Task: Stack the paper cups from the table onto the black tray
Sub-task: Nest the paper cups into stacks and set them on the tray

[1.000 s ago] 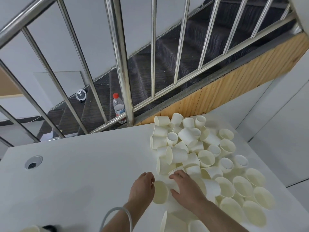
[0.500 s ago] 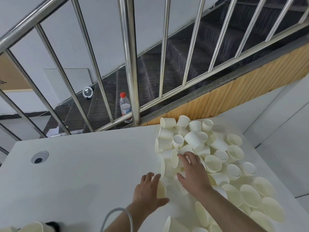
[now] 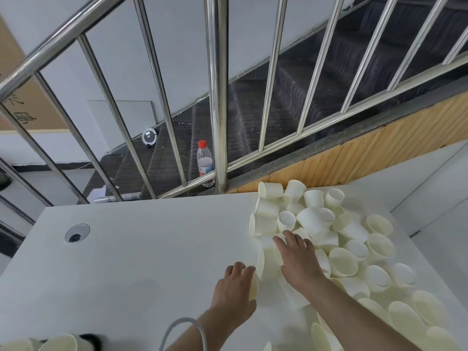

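Nearest the camera, at the bottom left edge, two cups (image 3: 60,342) stand beside a dark sliver that may be the black tray (image 3: 88,338); too little of it shows to be sure; a grey cable loop (image 3: 182,330) crosses the left forearm.

Left hand (image 3: 234,293): fingers curled round the rim of a paper cup (image 3: 254,287) lying on its side on the white surface (image 3: 126,262); the grip is grasping that cup at its mouth end.

Right hand (image 3: 297,259): laid palm-down over the near edge of the heap of paper cups (image 3: 329,236), fingers spread and reaching among them; whether the grip has closed on any one cup cannot be told, since the fingertips are hidden among the cups.

The heap occupies the right part of the surface, some cups upright, most tipped on their sides, many touching or overlapping.

Handling assessment: the cups appear thin-walled and very light; likely to crush or go oval under a hard squeeze and to skid or roll when nudged; best taken lightly round the body just below the rolled rim, which looks the stiffest part; nesting them mouth-to-base should need little force.

Further off: a round cable port (image 3: 76,233) in the surface; beyond its far edge a steel railing (image 3: 217,97), a red-capped bottle (image 3: 204,162) and dark stairs (image 3: 291,97).
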The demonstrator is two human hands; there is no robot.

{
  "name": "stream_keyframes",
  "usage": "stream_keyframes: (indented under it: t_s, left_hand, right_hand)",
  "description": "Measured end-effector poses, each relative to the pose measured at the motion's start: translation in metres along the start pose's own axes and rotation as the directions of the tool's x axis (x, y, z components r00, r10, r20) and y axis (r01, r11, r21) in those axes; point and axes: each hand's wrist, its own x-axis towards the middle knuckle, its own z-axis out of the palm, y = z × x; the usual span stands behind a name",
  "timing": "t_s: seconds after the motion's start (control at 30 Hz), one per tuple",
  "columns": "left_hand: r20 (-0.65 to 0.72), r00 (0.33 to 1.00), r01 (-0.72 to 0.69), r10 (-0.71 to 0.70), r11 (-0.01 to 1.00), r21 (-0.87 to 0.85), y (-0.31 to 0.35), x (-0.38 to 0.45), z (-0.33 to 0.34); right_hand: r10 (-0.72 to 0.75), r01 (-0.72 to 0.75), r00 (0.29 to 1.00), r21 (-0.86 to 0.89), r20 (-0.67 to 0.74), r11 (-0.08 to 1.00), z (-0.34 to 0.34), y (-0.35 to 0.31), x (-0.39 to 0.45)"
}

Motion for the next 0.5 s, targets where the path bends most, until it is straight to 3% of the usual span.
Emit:
stream_keyframes:
  t_s: [0.17,0.5]
  left_hand:
    - [0.007,1.000,0.002,-0.002,1.000,-0.006,0.000,0.002,0.000]
    - [-0.047,0.999,-0.014,0.011,0.999,-0.050,0.004,0.003,-0.003]
  right_hand:
    - [-0.014,0.015,1.000,0.025,-0.026,1.000,-0.002,-0.001,-0.001]
    - [0.046,-0.017,0.993,0.259,-0.106,0.966,-0.031,-0.016,-0.022]
